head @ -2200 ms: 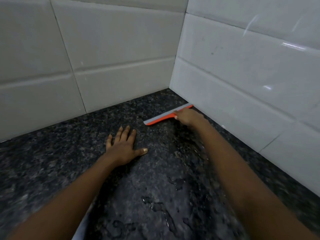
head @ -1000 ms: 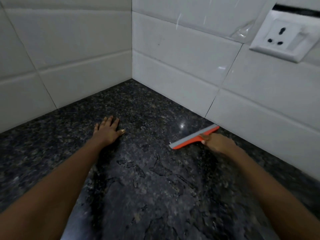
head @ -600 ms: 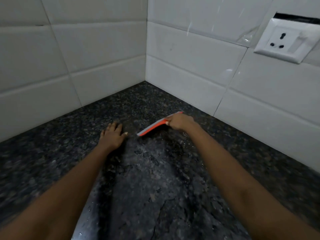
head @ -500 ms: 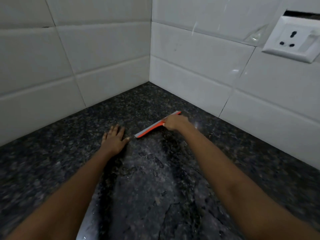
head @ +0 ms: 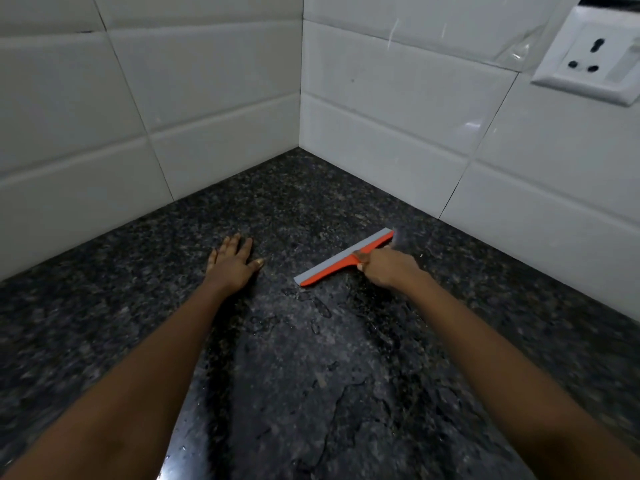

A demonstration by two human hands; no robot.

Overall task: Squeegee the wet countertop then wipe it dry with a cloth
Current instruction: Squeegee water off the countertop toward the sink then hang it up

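An orange squeegee (head: 332, 266) with a grey rubber blade lies edge-down on the dark speckled granite countertop (head: 294, 368), angled from lower left to upper right. My right hand (head: 388, 270) is closed around its handle, just behind the blade's middle. My left hand (head: 235, 263) rests flat on the counter to the left of the blade, fingers spread, apart from it. Thin water films and droplets glisten on the stone in front of the blade and between my arms. No cloth is in view.
White tiled walls (head: 214, 109) meet in a corner behind the counter and bound it at the back and right. A white wall socket (head: 594, 55) sits high on the right wall.
My right hand has drawn the squeegee back toward me and to the right, away from my left hand's thumb. The left hand stays flat in place.
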